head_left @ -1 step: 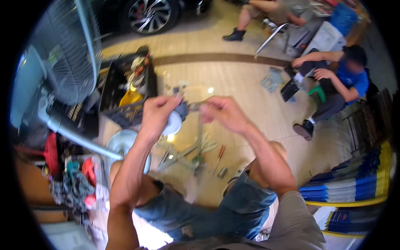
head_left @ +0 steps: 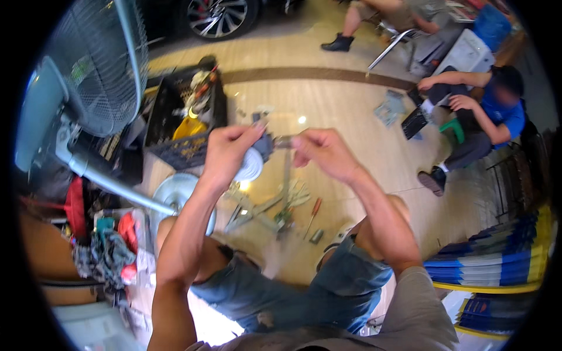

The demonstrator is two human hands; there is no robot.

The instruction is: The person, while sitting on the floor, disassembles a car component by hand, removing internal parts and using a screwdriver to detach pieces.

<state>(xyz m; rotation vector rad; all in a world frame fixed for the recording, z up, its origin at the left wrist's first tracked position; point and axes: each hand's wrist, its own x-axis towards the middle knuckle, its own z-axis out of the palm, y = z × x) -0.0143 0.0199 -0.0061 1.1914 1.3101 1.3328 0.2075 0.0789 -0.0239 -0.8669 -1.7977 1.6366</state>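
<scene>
Apparently little has changed: the left hand (head_left: pixel 227 150) grips a dark grey part (head_left: pixel 265 146), the right hand (head_left: pixel 329 152) pinches a metallic piece (head_left: pixel 282 142) beside it; both remain occupied.

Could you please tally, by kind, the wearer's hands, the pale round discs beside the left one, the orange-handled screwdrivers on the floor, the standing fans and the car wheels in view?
Wearer's hands: 2 (left hand, right hand)
Pale round disc: 1
Orange-handled screwdriver: 1
Standing fan: 1
Car wheel: 1
Total: 6
</scene>
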